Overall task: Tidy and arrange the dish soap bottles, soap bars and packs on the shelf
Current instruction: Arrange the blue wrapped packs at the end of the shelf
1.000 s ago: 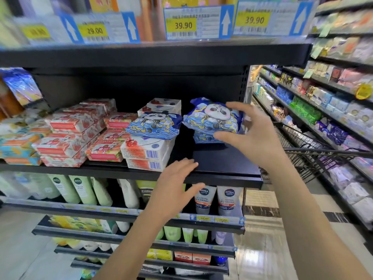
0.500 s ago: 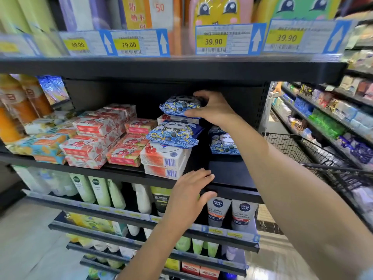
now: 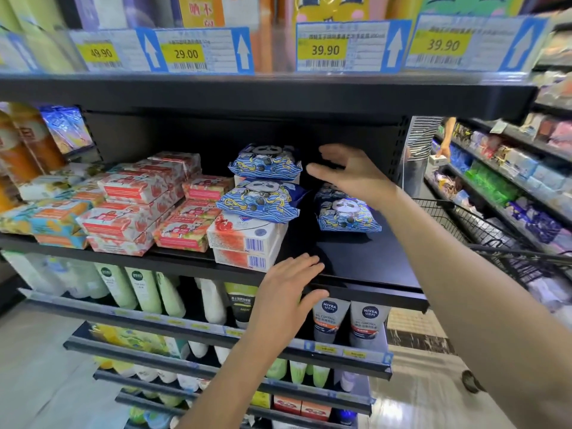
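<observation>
Right hand (image 3: 349, 174) released, fingers spread and straight, grasping nothing. It hovers in the shelf bay just right of the top panda pack (image 3: 266, 161), with a small gap between them. That blue pack sits on a white box toward the far side of the shelf (image 3: 365, 267). Second panda pack (image 3: 260, 201) lies nearer, on top of two stacked white soap boxes (image 3: 244, 239) at the shelf's near edge. Third panda pack (image 3: 346, 212) lies flat on the bare shelf to the right, under the right wrist and apart from the boxes.

Left hand (image 3: 288, 292) also released: fingers straight, laid over the near front lip of the shelf, just right of the white boxes, holding nothing. Cannot tell if it presses down.

Left of the boxes are piles of red-and-white soap packs (image 3: 133, 205), uneven, some tilted. Farther left are orange-blue packs (image 3: 52, 218).

Above are yellow price tags (image 3: 325, 49). On the shelf below stand Nivea tubes (image 3: 331, 317) and green bottles (image 3: 142, 289). A wire cart (image 3: 483, 230) stands at right, and another person (image 3: 424, 147) far down the aisle.
</observation>
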The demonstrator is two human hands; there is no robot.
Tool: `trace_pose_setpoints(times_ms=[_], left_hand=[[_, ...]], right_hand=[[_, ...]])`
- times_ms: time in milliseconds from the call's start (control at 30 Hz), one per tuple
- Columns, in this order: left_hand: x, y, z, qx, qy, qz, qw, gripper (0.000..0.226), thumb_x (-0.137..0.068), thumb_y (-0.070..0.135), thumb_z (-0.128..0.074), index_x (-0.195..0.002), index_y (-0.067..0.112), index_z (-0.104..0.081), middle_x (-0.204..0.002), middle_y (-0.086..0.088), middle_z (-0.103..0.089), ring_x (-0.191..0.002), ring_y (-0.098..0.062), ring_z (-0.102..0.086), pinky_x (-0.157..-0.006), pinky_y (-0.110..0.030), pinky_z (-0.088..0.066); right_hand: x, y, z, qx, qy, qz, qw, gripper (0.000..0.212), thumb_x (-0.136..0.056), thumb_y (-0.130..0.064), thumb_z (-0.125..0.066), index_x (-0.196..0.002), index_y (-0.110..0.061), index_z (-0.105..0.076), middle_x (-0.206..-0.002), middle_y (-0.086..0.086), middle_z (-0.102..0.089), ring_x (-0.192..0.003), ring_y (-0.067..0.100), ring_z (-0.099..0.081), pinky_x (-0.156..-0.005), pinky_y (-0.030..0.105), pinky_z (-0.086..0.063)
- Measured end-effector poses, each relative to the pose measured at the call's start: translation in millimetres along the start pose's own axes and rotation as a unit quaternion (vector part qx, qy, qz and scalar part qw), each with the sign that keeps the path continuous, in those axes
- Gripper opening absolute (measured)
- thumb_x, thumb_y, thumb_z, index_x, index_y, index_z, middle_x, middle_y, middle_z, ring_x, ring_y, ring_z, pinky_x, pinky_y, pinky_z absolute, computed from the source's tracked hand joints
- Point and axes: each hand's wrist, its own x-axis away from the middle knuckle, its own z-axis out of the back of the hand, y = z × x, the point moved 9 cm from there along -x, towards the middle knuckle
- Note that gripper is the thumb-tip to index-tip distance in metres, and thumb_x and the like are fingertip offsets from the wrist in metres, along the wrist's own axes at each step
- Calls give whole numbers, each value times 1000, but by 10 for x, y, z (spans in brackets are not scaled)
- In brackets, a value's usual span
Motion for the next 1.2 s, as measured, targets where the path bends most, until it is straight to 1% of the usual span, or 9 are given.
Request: trace_pose_setpoints(times_ms=[200,400,633,733,833,933,1033,1100,1200], left_hand=[[-15,15,-9,-10,6,-1,1000,50,-90,39,-75,-135,21,-66,-141,8,-63,-136,-10,-51,-118,-32,-33],[-22,27,19,-1,8,9,1000,49,-90,36,-76,-135,20,-66,-142,8,-62,-137,-10,-49,-119,-20,-20],[1,64,46,21,-8,26,999,47,-93,34,-72,-137,19,-65,-144,5,-61,-140,-12,-48,-122,-31,-28],[47,129,208,113,3,82,990,42,-96,33,-71,-137,27,-64,-142,17,-59,-135,1,-47,-116,-18,-31],[153,129,375,264,31,184,946,41,-94,31,-72,-134,32,-63,-131,22,-63,-124,11,-54,-106,-14,-42],[264,134,408,414,49,272,867,50,-86,40,-78,-133,28,-63,-122,11,-72,-114,-2,-67,-102,-27,-52],[314,312,324,519,-5,306,798,63,-76,57,-70,-128,21,-64,-116,4,-76,-104,-11,-73,-97,-35,-57],[327,410,323,539,-25,301,786,56,-75,51,-66,-121,18,-67,-112,0,-78,-105,-16,-74,-93,-36,-59],[403,371,357,535,-4,319,782,43,-78,38,-70,-115,16,-70,-107,-2,-79,-101,-20,-76,-89,-38,-59]], right_hand=[[517,625,193,166,-39,-63,983,90,-80,-53,-82,-152,-13,-46,-152,3,-50,-140,22,-47,-109,30,-38],[626,763,100,237,-43,-65,968,102,-70,-51,-90,-152,-11,-45,-141,12,-44,-135,33,-43,-114,44,-38],[1061,598,217,191,11,-50,980,90,-68,-43,-93,-144,-13,-54,-128,-1,-46,-112,11,-47,-95,21,-35],[1377,479,280,164,53,-17,985,82,-68,-37,-95,-139,-16,-59,-124,-3,-48,-106,1,-44,-86,1,-31],[1692,268,320,145,87,44,985,78,-67,-30,-96,-135,-14,-61,-122,-2,-49,-104,-6,-43,-89,-6,-27],[1967,31,293,118,96,104,983,78,-66,-24,-97,-135,-14,-61,-124,0,-49,-114,-13,-43,-96,0,-31],[2181,-147,167,116,85,148,978,79,-66,-21,-97,-135,-12,-61,-127,4,-49,-124,-3,-44,-101,5,-34],[2286,-204,38,106,70,152,980,79,-66,-23,-96,-136,-14,-61,-130,3,-48,-129,9,-46,-103,7,-35],[2414,-250,-108,92,76,149,982,79,-69,-28,-95,-139,-17,-59,-136,0,-46,-136,13,-43,-105,11,-37]])
